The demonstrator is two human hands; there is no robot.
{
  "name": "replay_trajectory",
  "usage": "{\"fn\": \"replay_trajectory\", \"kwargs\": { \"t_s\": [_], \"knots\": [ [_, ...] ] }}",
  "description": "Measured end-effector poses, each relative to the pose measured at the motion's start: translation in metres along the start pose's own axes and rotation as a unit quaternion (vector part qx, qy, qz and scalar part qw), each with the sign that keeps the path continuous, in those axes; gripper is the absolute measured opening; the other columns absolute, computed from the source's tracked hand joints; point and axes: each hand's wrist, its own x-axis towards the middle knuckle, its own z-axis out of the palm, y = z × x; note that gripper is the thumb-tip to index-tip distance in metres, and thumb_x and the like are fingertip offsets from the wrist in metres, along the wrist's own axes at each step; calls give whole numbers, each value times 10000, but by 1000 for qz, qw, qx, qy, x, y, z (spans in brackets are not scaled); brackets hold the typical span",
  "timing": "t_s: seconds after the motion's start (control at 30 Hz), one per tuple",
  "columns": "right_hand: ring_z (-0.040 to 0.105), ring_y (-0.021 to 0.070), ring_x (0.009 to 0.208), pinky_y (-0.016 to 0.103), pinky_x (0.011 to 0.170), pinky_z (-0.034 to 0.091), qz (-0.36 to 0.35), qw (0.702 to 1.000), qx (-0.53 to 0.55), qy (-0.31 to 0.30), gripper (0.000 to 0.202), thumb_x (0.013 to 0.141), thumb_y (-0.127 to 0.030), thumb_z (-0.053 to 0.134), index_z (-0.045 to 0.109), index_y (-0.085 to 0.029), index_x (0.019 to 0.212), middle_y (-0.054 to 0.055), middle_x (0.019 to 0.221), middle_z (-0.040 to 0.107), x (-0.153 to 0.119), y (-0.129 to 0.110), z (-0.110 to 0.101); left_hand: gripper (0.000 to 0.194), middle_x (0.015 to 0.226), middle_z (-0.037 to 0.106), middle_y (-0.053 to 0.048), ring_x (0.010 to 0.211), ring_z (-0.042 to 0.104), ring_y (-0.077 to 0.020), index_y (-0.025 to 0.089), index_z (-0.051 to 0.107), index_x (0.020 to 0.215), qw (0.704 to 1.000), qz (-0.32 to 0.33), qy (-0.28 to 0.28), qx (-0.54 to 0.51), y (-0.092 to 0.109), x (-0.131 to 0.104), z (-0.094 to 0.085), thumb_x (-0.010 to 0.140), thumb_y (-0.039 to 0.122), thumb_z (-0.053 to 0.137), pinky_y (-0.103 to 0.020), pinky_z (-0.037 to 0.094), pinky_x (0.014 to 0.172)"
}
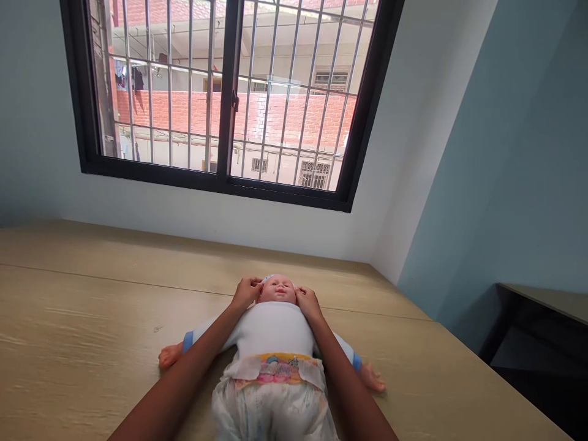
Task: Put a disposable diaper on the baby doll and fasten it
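Note:
A baby doll (275, 327) lies on its back on the wooden table, its head toward the window. It wears a white top with blue cuffs and a diaper (280, 370) with a colourful waistband. A little of a pale baby hat (267, 278) shows at the top of its head. My left hand (248, 291) is at the left side of the doll's head, fingers bent in on the hat's edge. On the opposite side, my right hand (307, 301) is closed at the hat's edge by the cheek. Both sets of fingertips are partly hidden.
The wooden tabletop (92, 324) reaches the wall beneath a barred window (225, 98) with a dark frame. A seam crosses the table behind the doll. At the right, beyond the table edge, stands a dark piece of furniture (542, 343). The doll's arms spread out sideways.

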Motion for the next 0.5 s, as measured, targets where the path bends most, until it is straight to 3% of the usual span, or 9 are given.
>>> {"fn": "replay_trajectory", "kwargs": {
  "t_s": [0.17, 0.33, 0.5],
  "knots": [
    [526, 173, 592, 264, 575, 387, 2, 1000, 14, -1, 283, 670, -426, 545, 575, -194, 510, 39, 579, 638, 1, 1, 1, 218, 535, 589, -14, 513, 527, -145, 148, 659, 641, 1000, -16, 0, 5, -2, 2, 2, 617, 355, 595, -242, 403, 480],
    [482, 157, 530, 254, 526, 375, 8, 999, 37, 20, 378, 688, -536, 542, 524, -205, 506, 1, 501, 562, 2, -5, 2, 287, 517, 541, 2, 547, 524, -153, 163, 610, 607, 1000, 6, 14, -9, 3, 3, 4, 636, 448, 585, -237, 414, 483],
    [506, 161, 541, 258, 510, 385, 14, 997, 70, 34, 468, 708, -637, 496, 544, -195, 565, 17, 552, 576, 2, -12, 0, 434, 543, 541, -14, 533, 506, -147, 164, 581, 589, 999, 27, 18, -34, 11, 3, 3, 690, 579, 508, -233, 398, 456]
  ]
}}
